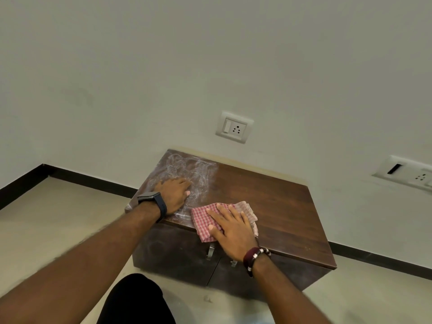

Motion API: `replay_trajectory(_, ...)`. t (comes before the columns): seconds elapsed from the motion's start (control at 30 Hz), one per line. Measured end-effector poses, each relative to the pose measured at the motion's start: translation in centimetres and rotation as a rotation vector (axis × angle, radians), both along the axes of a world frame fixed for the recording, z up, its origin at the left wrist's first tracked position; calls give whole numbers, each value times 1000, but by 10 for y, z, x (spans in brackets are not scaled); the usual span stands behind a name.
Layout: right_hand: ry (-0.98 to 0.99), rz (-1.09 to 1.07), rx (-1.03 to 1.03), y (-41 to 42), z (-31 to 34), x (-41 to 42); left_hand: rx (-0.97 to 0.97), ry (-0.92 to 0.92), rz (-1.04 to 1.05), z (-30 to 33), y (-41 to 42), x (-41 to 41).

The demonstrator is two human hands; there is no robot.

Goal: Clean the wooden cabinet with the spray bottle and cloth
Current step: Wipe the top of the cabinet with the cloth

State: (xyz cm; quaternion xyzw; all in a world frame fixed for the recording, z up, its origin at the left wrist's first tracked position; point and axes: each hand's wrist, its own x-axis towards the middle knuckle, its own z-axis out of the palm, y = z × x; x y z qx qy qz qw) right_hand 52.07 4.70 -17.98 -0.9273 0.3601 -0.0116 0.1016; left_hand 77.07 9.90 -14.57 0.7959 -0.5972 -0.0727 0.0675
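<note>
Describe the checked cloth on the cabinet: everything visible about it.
The red-and-white checked woven cloth is folded into a loose, rumpled pad with layered edges fanning out at its far right. It lies flat on the dark brown wooden cabinet top, near the front edge, one corner hanging slightly over it. The right hand presses on it, palm down, fingers spread. It sits beside the whitish smeared patch, where the left hand rests.

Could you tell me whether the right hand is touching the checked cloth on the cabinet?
Touching. The head view shows the right hand lying flat on the checked cloth, fingers spread across it, pressing it onto the cabinet top.
</note>
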Motion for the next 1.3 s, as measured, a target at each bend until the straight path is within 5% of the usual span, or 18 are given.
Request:
replay_trajectory(0.5, -70, -32, -149, 42, -19, -16, -15, 4, 9, 2, 10, 0)
replay_trajectory(0.67, -98, -227, -191, 57, -22, -22, -24, 4, 8, -3, 13, 8)
replay_trajectory(1.3, 9, -88, -89, 63, 6, 45, -85, 3, 83, -3, 26, 26)
